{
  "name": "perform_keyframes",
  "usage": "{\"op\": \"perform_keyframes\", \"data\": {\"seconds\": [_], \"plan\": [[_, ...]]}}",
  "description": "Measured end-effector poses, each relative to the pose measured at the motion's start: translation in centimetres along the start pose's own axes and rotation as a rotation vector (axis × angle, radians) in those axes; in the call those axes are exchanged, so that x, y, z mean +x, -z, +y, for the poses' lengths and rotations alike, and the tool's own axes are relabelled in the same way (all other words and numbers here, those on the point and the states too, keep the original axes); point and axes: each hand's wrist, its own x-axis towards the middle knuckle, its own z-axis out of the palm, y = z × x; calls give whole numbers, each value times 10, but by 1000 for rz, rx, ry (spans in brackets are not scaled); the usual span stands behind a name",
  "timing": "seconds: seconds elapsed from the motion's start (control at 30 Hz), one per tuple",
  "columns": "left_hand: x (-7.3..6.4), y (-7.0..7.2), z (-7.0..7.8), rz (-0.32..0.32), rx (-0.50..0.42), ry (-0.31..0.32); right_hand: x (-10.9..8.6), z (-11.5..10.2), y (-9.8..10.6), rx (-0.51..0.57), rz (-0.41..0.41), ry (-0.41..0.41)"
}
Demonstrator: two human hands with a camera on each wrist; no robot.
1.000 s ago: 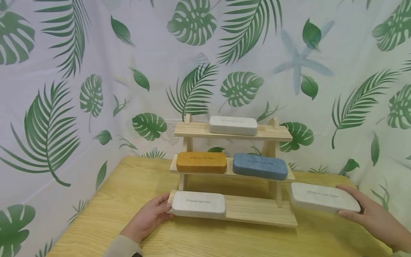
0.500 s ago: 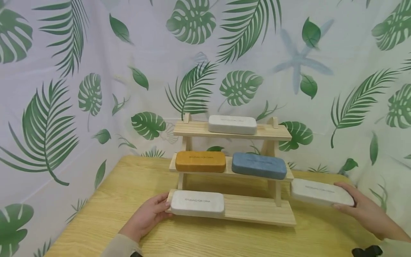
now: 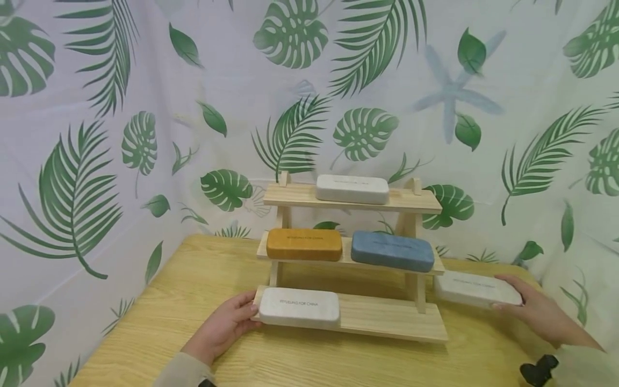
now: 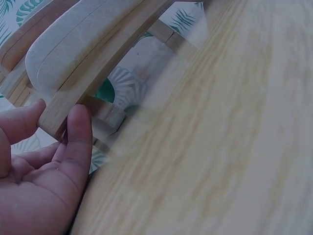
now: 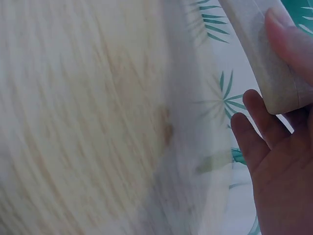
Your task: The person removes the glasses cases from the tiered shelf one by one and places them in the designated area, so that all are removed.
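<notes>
My left hand point(image 3: 222, 327) grips the left end of the bottom board of a three-tier wooden display stand point(image 3: 391, 317). In the left wrist view, thumb and finger pinch that board end point(image 4: 80, 93). Beside these fingers, a white glasses case point(image 3: 300, 309) lies on the bottom tier. To the right of the stand, my right hand point(image 3: 544, 309) holds another white glasses case point(image 3: 476, 289) by its right end, printed side up. Its left end reaches right up to the stand's right side. The right wrist view shows the thumb on top of this case point(image 5: 261, 58) and fingers beneath.
An orange glasses case point(image 3: 303, 245) and a blue one point(image 3: 391, 251) sit side by side on the middle tier. A third white case point(image 3: 352, 190) lies on the top tier. Leaf-printed cloth point(image 3: 217, 140) hangs behind the wooden table point(image 3: 159, 322).
My right hand has carried its white glasses case a little leftward and away from me, closer to the stand. My left hand and the cases on the tiers stay where they were.
</notes>
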Motion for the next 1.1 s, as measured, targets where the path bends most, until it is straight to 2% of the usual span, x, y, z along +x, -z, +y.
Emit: {"op": "perform_keyframes", "data": {"seconds": [0.17, 0.47, 0.6, 0.77, 1.1], "plan": [[2, 2, -1, 1, -7, -2, 8, 4, -8, 81, -37, 10], [1, 0, -3, -9, -7, -5, 11, 19, -13, 100, -56, 31], [1, 2, -4, 5, -7, -5, 13, 21, -13, 89, -66, 26], [0, 3, -3, 1, -10, -2, 17, 24, -15, 48, -81, -25], [-1, 2, -1, -14, -3, -12, 24, 27, -21, -37, -41, 2]]}}
